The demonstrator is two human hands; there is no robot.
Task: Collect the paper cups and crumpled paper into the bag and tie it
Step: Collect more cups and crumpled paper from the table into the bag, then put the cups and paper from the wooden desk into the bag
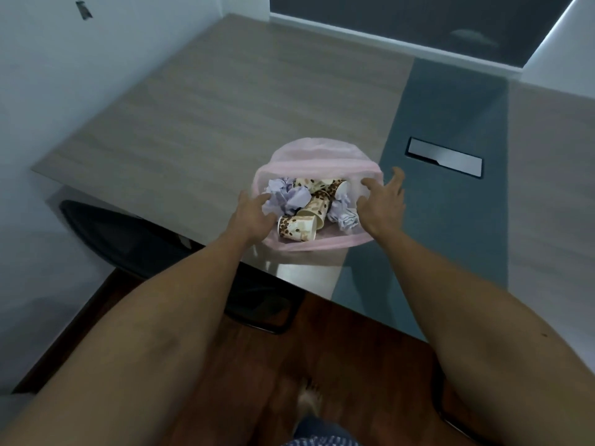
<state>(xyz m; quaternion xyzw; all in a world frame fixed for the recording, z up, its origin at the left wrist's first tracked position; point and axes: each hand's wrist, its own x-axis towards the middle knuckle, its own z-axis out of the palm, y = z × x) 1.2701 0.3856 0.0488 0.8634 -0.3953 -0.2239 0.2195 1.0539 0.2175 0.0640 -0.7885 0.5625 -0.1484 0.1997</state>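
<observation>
A thin pink plastic bag [317,151] stands open on the table near its front edge. Inside lie several brown-patterned paper cups [297,227] and pale crumpled paper balls [291,198]. My left hand [254,215] is at the bag's left rim, fingers reaching over the edge toward the paper. My right hand [383,199] is at the bag's right rim with fingers spread and relaxed. Neither hand plainly grips the plastic.
The wooden table [199,117] has a grey-green strip with a metal cable hatch [446,157] to the right of the bag. A dark chair [135,239] sits under the table's left front. White walls stand on the left, and wooden floor lies below.
</observation>
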